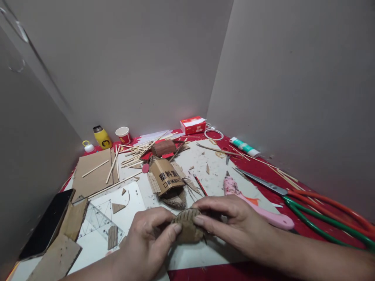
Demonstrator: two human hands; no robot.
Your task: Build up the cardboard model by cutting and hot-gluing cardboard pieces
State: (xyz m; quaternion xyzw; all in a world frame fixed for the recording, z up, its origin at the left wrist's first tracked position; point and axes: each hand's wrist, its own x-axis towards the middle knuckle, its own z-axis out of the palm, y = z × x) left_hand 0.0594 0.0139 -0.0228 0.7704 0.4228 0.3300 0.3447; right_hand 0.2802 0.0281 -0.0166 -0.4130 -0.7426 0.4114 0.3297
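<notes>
Cardboard everywhere on this bench, so going left to right: black phone (47, 223) at the far left edge, loose cardboard offcuts (63, 244) beside it, a clear set square (98, 222) on the white sheet, and a flat cardboard panel (93, 173) behind with sticks lying on it. My left hand (145, 238) is closed around the near-left side of the small corrugated cardboard piece (187, 228), thumb pressed on its top face. That piece sits low centre, just in front of the printed cardboard box model (167, 177). My right hand (231, 220) pinches its right end, fingers curled over the top, thumb underneath I think, but it's hidden. Step in hand looks like shaping or bending the corrugated piece between both hands; next move needs an even squeeze along the flutes so it curves rather than creases. Right of that: pink glue gun (252, 205) partly behind my right hand, big scissors (307, 205) with red and green handles cut off at the frame edge, glue stick (244, 147) near the wall. Underside of the piece and anything under my palms can't be seen; the stick pile (137, 152) at the back is too tangled to count.
</notes>
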